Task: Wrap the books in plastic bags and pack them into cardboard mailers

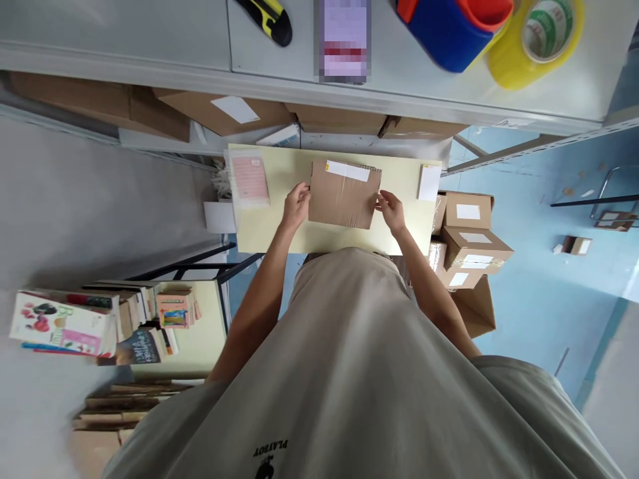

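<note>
This looks like a packing corner in a storeroom or warehouse: a roll of tape (pixel 510 66) and a knife (pixel 272 18) lie on a metal shelf (pixel 150 33), labelled boxes (pixel 472 247) stand stacked near a table (pixel 402 169) bearing a cardboard packet (pixel 342 199), and books (pixel 142 316) lie piled opposite.

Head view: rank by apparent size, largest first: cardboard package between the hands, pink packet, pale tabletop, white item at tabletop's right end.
1. Pale tabletop
2. Cardboard package
3. Pink packet
4. White item
</note>
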`<state>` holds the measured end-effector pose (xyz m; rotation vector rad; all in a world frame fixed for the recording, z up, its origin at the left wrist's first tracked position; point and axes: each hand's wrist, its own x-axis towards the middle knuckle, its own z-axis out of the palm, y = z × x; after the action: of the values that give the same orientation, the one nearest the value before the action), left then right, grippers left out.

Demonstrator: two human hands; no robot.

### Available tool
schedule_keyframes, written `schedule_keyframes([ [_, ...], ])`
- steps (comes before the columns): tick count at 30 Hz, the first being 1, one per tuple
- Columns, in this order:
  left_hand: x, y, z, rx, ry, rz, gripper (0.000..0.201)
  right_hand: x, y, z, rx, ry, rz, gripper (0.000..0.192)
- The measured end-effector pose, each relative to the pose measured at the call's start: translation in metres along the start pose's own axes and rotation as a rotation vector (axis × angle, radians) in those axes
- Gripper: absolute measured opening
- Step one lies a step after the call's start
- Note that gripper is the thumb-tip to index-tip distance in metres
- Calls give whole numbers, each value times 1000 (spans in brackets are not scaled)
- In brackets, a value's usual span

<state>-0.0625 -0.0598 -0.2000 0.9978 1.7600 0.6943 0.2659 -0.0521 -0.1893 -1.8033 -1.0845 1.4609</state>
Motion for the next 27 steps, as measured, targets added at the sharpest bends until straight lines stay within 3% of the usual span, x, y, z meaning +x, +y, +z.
schedule_keyframes([
  [7, -51, 10, -29, -142, 72, -18, 89, -48, -35, -12, -35, -1, -128, 100],
  [11, -64, 7, -23, 77, 41, -97, 68, -51, -27, -6, -195, -21, -48, 102],
  [14, -67, 8, -13, 197, 104, -94, 44, -49, -20, 2, -237, -27, -28, 100],
  [19, -64, 13, -10, 188, 173, -24, 27, -48, -20, 5, -283, 42, -108, 87],
  [23, -49, 7, -20, 164, 155, -11, 22, -41, -21, 0, -380, 74, -154, 72],
  [27, -31, 0, -30, 44, 99, -26, 21, -32, -23, -5, -346, 71, -104, 63],
])
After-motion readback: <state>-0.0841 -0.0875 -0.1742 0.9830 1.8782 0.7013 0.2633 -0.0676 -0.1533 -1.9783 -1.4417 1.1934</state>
